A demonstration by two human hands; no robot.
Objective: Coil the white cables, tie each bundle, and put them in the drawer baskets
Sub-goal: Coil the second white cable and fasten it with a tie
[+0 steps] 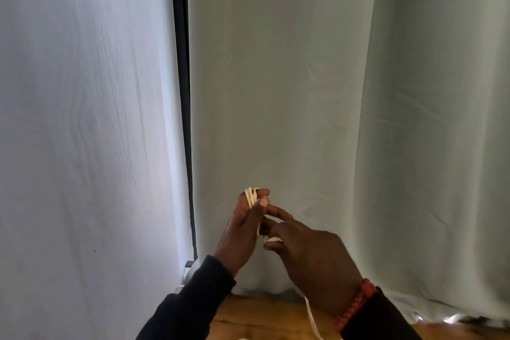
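Note:
A white cable is looped in several turns around the fingers of my left hand, which is raised in the lower middle of the view with its thumb pressed on the loops. My right hand is just to its right, fingers touching the cable strand near the left palm. A loose tail of the white cable hangs down below my right wrist toward the floor. No drawer or basket is visible.
Pale curtains fill most of the view, with a dark vertical frame between the two panels. A wooden floor shows at the bottom. A red bracelet circles my right wrist.

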